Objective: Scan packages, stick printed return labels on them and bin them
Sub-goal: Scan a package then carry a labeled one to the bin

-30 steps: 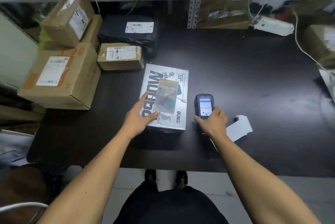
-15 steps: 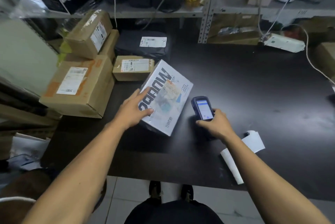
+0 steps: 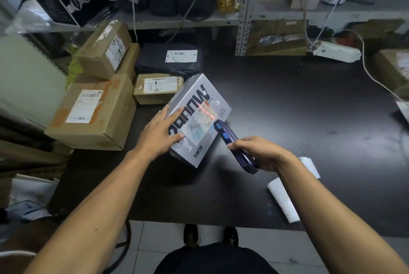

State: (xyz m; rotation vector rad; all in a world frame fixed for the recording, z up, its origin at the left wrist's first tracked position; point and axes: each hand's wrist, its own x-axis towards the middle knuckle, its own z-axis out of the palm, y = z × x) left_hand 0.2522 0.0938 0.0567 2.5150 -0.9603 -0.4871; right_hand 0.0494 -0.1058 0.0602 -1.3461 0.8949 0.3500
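since a second ago i've lifted the scanner [image 3: 235,146] off the tabletop [image 3: 298,105] and tipped it on edge toward the silver box [image 3: 199,118], which has swung round at an angle. my right hand [image 3: 259,154] has its fingers wrapped around the scanner, nose just beside the box's right edge, and a red scan line lies across the shipping label [image 3: 200,122] on top. my left hand [image 3: 160,133] presses flat on the box's near left corner, fingers straight and spread. a printed label strip [image 3: 285,200] curls on the tabletop beside my right forearm. brown cartons [image 3: 95,116] and a black mailer bag [image 3: 170,63] sit stacked to the left behind the box.
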